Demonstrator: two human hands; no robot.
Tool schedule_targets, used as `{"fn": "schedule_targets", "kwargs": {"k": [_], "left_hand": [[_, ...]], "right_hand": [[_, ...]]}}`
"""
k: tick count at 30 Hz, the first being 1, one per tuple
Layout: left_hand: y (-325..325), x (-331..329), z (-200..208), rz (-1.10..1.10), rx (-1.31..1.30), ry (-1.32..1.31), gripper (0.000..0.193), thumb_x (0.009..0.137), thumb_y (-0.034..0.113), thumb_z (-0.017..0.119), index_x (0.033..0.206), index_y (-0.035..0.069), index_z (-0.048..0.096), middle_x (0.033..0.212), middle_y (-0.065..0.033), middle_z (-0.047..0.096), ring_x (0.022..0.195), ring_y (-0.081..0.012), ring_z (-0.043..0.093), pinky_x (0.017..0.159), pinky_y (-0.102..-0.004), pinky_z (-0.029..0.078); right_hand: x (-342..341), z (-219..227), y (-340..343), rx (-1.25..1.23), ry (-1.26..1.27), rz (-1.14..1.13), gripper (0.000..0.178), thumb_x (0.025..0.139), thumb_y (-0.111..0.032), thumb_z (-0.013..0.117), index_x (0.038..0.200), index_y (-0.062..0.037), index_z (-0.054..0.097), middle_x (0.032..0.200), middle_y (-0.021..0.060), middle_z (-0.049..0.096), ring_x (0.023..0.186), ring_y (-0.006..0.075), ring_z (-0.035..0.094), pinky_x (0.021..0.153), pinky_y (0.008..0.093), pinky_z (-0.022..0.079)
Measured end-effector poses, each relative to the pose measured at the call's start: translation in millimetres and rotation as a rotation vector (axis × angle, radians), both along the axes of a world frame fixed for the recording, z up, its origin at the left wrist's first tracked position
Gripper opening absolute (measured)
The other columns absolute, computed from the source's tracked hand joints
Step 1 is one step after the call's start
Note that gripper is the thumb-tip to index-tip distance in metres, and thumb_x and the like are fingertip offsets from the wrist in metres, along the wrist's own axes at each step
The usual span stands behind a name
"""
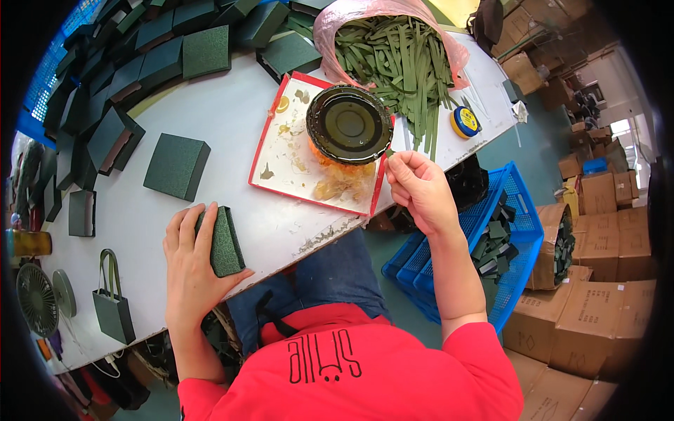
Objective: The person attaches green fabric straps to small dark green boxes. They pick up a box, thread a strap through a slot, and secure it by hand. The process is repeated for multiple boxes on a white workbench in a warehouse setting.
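My left hand (193,259) is wrapped round a dark green speckled box (226,242) near the table's front edge, thumb along its near end. The fingers of my right hand (420,186) are pinched at the right rim of a round black dish (350,123) with dark, shiny liquid in it. A small dark green strip end shows at the fingertips; most of it is hidden. The dish sits above an orange, glue-crusted base on a white tray (281,168) with red edges. Behind the tray, a pink plastic bag (326,35) spills many flat green strips (414,70).
Dark green boxes (177,167) crowd the table's far left. A small green handled bag (114,316) and a fan (37,300) stand at the left. A round yellow-and-blue tin (465,122) lies at the right. Blue crates (519,203) and cardboard cartons (583,319) stand beyond the table edge.
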State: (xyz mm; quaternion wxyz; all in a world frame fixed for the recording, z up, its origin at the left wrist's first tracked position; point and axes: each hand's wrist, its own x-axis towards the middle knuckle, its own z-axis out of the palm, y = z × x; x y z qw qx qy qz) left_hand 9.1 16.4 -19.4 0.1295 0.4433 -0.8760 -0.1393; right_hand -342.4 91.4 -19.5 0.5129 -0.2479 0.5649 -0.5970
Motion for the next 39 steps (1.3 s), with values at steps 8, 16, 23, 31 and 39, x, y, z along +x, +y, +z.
{"fn": "schedule_targets", "kwargs": {"k": [8, 16, 23, 31, 39], "left_hand": [[0, 1, 0, -0.006, -0.005, -0.001, 0.109, 0.048, 0.019, 0.094, 0.145, 0.007, 0.047, 0.143, -0.014, 0.047, 0.134, -0.0382, 0.04, 0.111, -0.0489, 0.036], [0, 0, -1, -0.001, -0.005, 0.004, 0.109, 0.046, 0.018, 0.094, 0.144, 0.006, 0.048, 0.143, -0.0139, 0.047, 0.134, -0.0384, 0.041, 0.111, -0.0486, 0.036], [0, -1, -1, -0.005, -0.016, 0.029, 0.107, 0.045, 0.017, 0.094, 0.142, 0.005, 0.05, 0.141, -0.0141, 0.049, 0.133, -0.039, 0.042, 0.109, -0.0488, 0.039], [-5, -12, 4, -0.208, 0.04, 0.355, 0.101, 0.052, 0.035, 0.095, 0.138, 0.001, 0.054, 0.137, -0.0167, 0.052, 0.127, -0.0408, 0.047, 0.106, -0.0505, 0.041], [-8, -34, 13, -0.427, 0.118, 0.476, 0.101, 0.052, 0.039, 0.094, 0.137, 0.002, 0.055, 0.137, -0.0151, 0.053, 0.125, -0.0392, 0.048, 0.105, -0.0499, 0.043]], "right_hand": [[-2, 0, -6, 0.06, 0.082, 0.034, 0.021, 0.1, -0.022, 0.067, 0.098, -0.0015, 0.065, 0.077, -0.0013, 0.061, 0.053, 0.0007, 0.037, 0.047, 0.0186, 0.026], [-3, -3, -12, 0.086, 0.076, 0.027, 0.02, 0.098, -0.022, 0.068, 0.09, -0.0042, 0.063, 0.073, -0.0026, 0.058, 0.052, 0.0009, 0.035, 0.046, 0.0195, 0.024], [-8, -7, -3, -0.004, -0.018, -0.02, 0.016, 0.097, -0.018, 0.067, 0.091, -0.0034, 0.063, 0.074, -0.001, 0.059, 0.053, 0.0016, 0.037, 0.047, 0.0199, 0.025], [41, 16, 31, -0.067, 0.121, 0.158, 0.015, 0.099, -0.016, 0.064, 0.099, -0.002, 0.061, 0.083, -0.0002, 0.061, 0.071, 0.0044, 0.052, 0.062, 0.0208, 0.041], [99, 19, 40, 0.166, -0.124, 0.595, 0.013, 0.099, -0.014, 0.066, 0.099, -0.0014, 0.062, 0.088, -0.0033, 0.062, 0.079, 0.0022, 0.053, 0.069, 0.0204, 0.044]]}}
